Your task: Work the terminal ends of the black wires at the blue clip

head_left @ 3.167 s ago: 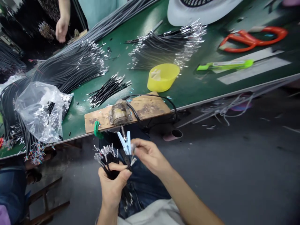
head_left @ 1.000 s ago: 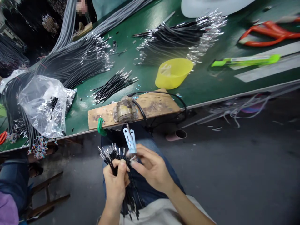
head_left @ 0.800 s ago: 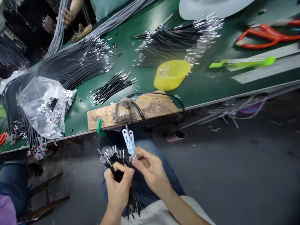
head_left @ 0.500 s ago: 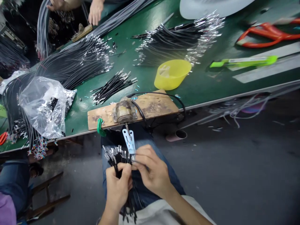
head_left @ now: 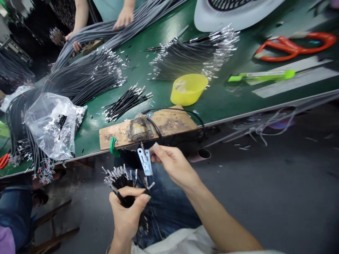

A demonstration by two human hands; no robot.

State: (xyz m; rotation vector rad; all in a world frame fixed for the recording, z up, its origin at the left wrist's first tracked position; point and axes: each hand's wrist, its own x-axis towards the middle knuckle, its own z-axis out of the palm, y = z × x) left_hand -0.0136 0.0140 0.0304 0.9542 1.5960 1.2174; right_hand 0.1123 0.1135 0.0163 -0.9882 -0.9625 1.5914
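Wrapped in my left hand (head_left: 128, 208) is a bundle of short black cables (head_left: 119, 180), their silvery stripped ends fanned upward over my lap. My right hand (head_left: 172, 160) is up beside the light blue clip (head_left: 144, 163), thumb and fingertips pressed together; whatever is between them is hidden. The clip hangs on a thin shaft from a small motor (head_left: 139, 129), which is fixed to a wooden board (head_left: 172, 121) at the table's edge. Below the clip, a few cable ends stick up near my left thumb.
On the green table (head_left: 148, 72) lie short cables (head_left: 127, 102), a yellow cup (head_left: 189, 90), a plastic bag (head_left: 50, 123), a green cutter (head_left: 262, 76) and orange scissors (head_left: 291, 47). A green clamp (head_left: 113, 146) juts from the edge. Another person's hands (head_left: 124, 17) touch grey cables.
My right hand has risen from the cable ends to beside the clip. My left hand and its bundle have shifted slightly left and down. The other person's hands have moved right along the grey cables.
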